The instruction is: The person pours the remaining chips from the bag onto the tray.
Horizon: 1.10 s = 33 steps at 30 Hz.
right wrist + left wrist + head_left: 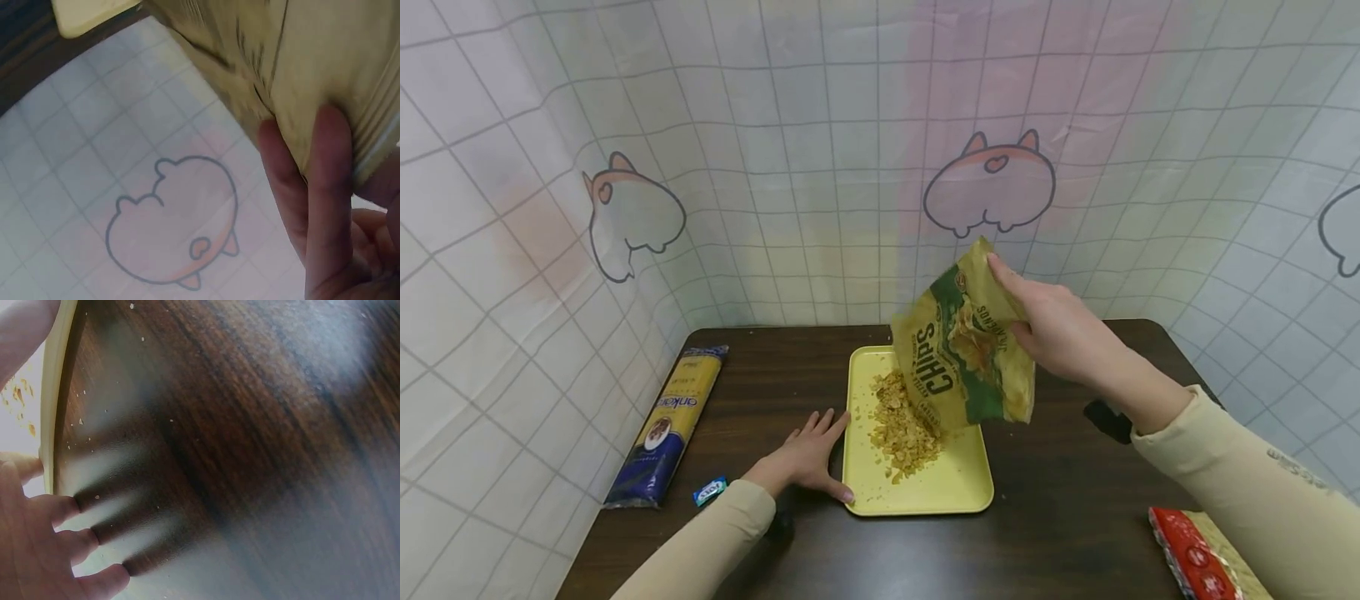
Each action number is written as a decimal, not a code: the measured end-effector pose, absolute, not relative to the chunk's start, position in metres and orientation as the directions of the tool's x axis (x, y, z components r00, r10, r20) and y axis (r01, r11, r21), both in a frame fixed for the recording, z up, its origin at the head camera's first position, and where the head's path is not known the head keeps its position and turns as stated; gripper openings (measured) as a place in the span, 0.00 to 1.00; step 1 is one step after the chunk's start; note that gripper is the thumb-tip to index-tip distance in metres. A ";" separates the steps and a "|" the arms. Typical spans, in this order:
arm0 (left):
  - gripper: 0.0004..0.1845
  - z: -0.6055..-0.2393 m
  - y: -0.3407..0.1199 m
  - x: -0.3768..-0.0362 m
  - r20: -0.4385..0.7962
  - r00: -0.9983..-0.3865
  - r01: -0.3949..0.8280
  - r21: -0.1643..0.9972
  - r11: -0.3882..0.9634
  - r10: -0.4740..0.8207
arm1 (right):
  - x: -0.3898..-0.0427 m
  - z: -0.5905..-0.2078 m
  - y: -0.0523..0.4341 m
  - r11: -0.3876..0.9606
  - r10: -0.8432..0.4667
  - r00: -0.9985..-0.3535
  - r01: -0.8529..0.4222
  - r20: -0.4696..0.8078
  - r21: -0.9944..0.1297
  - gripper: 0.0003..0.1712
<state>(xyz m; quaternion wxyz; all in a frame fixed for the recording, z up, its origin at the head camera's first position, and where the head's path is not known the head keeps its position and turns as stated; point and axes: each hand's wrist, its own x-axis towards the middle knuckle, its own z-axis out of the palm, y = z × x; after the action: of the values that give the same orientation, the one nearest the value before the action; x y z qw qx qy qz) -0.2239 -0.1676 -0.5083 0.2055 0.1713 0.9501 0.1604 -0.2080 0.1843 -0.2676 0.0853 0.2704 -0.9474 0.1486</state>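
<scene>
My right hand (1063,329) grips a green and yellow bag of chips (966,346) by its upper end, tilted over a yellow tray (970,492). In the right wrist view, fingers (330,150) press along the back of the bag. Crushed chips (902,433) lie in a heap across the tray's middle, and the bag's lower edge overlaps them in the head view. At the tray's left rim my left hand (805,454) rests with its fingers spread. The left wrist view shows fingertips (112,578) over the dark tabletop, beside the rim.
On the left lies a yellow and blue ankara pack (666,429), with a small blue and white wrapper (709,492) near it. A red and tan pack (1206,554) sits at the front right. A dark object (1107,421) is partly behind my right sleeve. Gridded cloth (865,208) encloses the table.
</scene>
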 end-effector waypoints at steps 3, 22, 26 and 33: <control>0.72 -0.509 -0.167 -0.224 -0.338 -0.857 0.257 0.376 0.890 0.390 | -0.209 -0.267 0.184 0.819 -0.472 -0.844 -0.526 0.254 -0.229 0.49; 0.71 -0.504 -0.167 -0.221 -0.341 -0.857 0.248 0.384 0.889 0.387 | -0.200 -0.256 0.191 0.814 -0.452 -0.875 -0.483 0.172 -0.323 0.51; 0.72 -0.505 -0.166 -0.221 -0.345 -0.856 0.246 0.382 0.891 0.384 | -0.200 -0.256 0.197 0.817 -0.429 -0.890 -0.456 0.156 -0.353 0.50; 0.72 -0.505 -0.166 -0.222 -0.348 -0.856 0.245 0.378 0.893 0.382 | -0.200 -0.255 0.205 0.839 -0.390 -0.903 -0.429 0.180 -0.334 0.50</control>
<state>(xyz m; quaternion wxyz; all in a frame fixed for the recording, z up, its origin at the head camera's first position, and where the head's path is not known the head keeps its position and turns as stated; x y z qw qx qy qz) -0.2220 -0.1656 -0.5050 0.2116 0.1650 0.9495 0.1623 -0.1997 0.2046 -0.2549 0.0522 0.2139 -0.9575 0.1863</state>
